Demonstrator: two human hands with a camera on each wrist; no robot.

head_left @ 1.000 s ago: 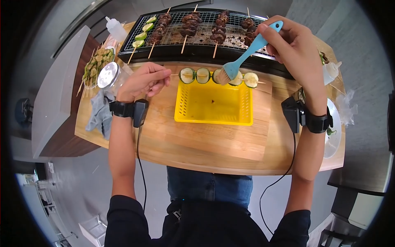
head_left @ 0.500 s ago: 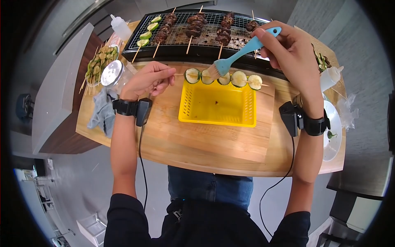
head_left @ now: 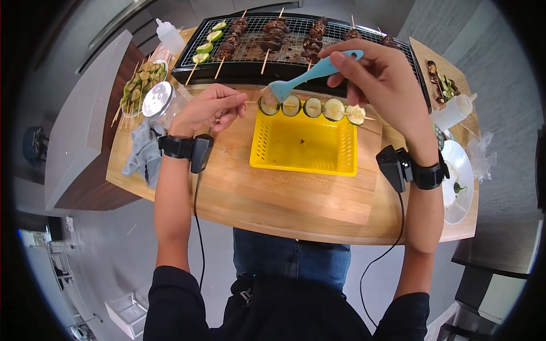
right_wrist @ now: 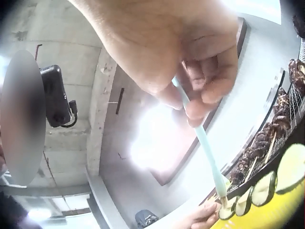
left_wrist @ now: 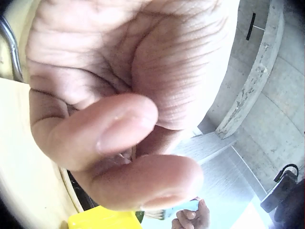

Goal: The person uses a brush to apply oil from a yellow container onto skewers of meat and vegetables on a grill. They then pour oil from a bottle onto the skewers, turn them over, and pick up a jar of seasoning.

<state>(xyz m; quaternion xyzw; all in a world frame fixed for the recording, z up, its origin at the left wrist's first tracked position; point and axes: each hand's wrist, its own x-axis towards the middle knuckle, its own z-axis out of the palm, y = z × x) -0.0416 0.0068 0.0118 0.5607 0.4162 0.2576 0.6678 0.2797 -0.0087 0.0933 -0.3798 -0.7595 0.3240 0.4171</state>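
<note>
A grill (head_left: 296, 65) with meat skewers stands at the far edge of the wooden table (head_left: 284, 199). Near it sits a yellow basket (head_left: 304, 148). Over its far rim the zucchini skewer (head_left: 313, 107) lies level, its left end pinched by the left hand (head_left: 207, 109). The right hand (head_left: 387, 77) grips a blue brush (head_left: 301, 77), bristles touching the leftmost slice.

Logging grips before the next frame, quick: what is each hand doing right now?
Left hand: pinches the zucchini skewer by its stick end.
Right hand: grips the blue basting brush.
</note>
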